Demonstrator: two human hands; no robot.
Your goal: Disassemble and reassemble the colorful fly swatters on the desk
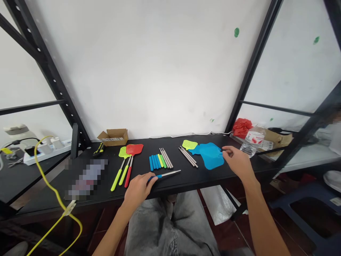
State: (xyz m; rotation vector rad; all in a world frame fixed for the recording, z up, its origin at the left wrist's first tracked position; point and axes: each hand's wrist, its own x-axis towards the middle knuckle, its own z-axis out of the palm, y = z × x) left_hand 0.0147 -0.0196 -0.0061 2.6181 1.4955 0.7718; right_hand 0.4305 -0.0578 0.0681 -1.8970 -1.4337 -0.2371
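Left hand (pixel 140 186) grasping a blue-handled metal rod (pixel 170 173) near the front of the desk (pixel 173 141); right hand (pixel 236 160) at the blue flyswatter heads (pixel 212 157), pinch or mere touch indeterminable. A slack hold could drop the rod; overlapping heads might drag together; an outward swing could topple the water bottle (pixel 252 140).

A clear bottle (pixel 252 141) stands near red plastic (pixel 242 128)
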